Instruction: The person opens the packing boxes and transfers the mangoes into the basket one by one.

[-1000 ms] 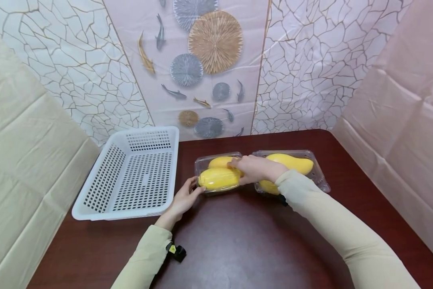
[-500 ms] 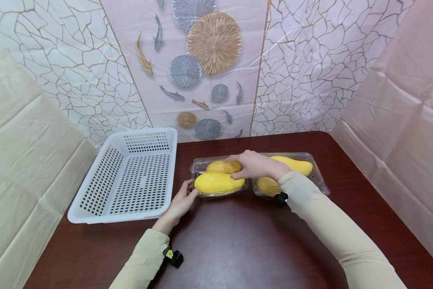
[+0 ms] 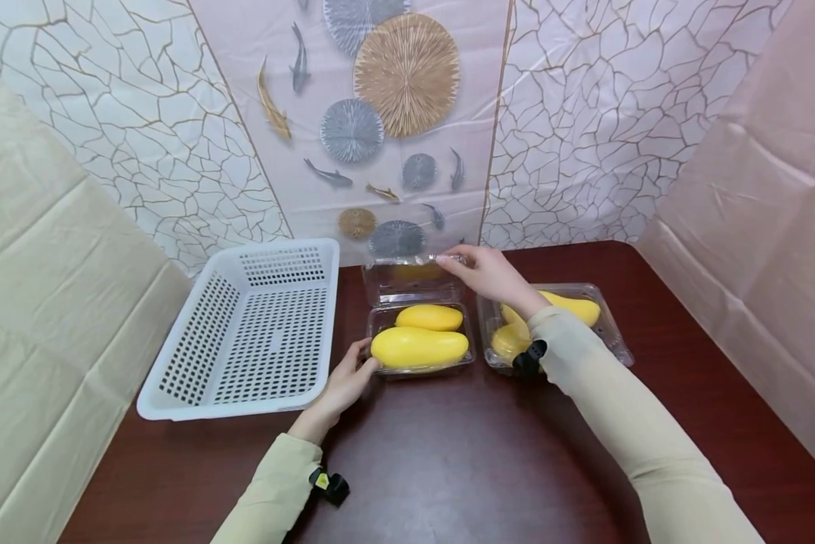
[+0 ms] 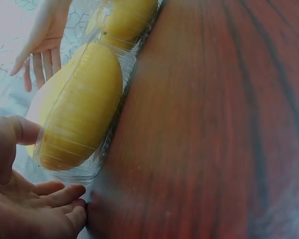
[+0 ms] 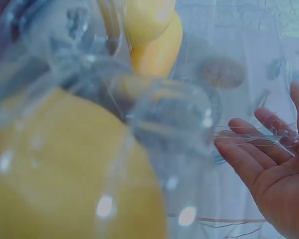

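- Right hand (image 3: 492, 273), fingers straight, tips touch raised clear lid (image 3: 410, 278), near table's (image 3: 448, 453) back edge.
- Left hand (image 3: 344, 381) relaxed, touches open box (image 3: 421, 369) w/ two mangoes (image 3: 419, 347).
- 2nd box (image 3: 607, 329) partly hidden by sleeve.
- Basket (image 3: 244, 332) at left edge.

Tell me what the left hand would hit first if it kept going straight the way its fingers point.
Most likely the near left corner of the open clear box holding two mangoes; the left hand is already at it.
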Demonstrator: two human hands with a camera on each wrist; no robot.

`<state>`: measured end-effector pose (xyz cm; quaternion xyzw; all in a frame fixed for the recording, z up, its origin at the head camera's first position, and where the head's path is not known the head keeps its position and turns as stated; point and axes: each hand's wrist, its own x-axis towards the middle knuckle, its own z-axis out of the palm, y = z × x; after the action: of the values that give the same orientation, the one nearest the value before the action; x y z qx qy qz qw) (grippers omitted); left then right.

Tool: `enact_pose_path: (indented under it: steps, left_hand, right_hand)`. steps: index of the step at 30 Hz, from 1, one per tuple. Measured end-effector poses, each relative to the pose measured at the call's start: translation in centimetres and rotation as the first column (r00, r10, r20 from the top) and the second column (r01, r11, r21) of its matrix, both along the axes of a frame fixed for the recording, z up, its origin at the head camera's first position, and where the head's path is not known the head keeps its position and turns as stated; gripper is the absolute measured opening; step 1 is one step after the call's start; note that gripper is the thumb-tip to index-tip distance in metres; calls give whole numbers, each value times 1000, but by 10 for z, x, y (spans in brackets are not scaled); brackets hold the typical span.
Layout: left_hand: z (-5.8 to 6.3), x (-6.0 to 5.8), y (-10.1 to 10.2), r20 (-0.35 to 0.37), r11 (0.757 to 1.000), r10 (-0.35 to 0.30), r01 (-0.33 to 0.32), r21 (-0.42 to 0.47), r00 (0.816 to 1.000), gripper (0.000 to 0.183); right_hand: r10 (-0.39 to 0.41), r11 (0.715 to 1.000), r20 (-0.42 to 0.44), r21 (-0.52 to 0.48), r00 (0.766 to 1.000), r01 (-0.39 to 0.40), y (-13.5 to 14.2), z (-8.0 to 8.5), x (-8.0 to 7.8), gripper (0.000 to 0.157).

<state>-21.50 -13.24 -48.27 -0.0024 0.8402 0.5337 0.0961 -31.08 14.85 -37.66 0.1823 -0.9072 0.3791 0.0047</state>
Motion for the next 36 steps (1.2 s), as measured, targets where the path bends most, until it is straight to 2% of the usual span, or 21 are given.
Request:
enact_pose_path:
  steps: [4,6,18,22,24,26,29,33,36]
  left_hand:
    - [1,1,-1,-3,1000,-5,5,-5,1000,65]
    - [0,1,-1,-8,1000,-14,14,-5,1000,65]
    - [1,-1,1,-5,1000,-23,23,-3,1000,67]
    - [0,-1,1,-4,1000,-27,28,9,1000,66]
    - [0,-1,0,-7,1000,-28,28,11,1000,66]
    - [0,-1,0,-11,1000,-24,24,14,1000,66]
    - [0,-1,-1,-16,1000,-18,18,18,1000,66]
    - [-1,-1,-3,-14,1000,-18,18,21,1000,66]
    - [-1,0,-4,-15,1000,-19,20,20,1000,65]
  right_hand:
    - [-41,992,97,-111,994,51,1,-6,-10,61]
    - [-51,988,142,-137,988,70,1,-9,-14,64]
    - [-96,988,205,-97,974,117,2,-23,-23,70]
    - [-84,991,218,-81,972,104,10,-31,-25,71]
    - [-66,994,196,-71,978,82,14,-34,-27,68]
    - [-57,998,162,-24,985,61,19,-35,-29,66]
    - [-48,994,85,99,995,40,25,-37,-33,62]
    - [-8,973,21,232,1000,3,28,-41,-38,57]
    - [57,946,31,317,998,-64,24,-44,-38,52]
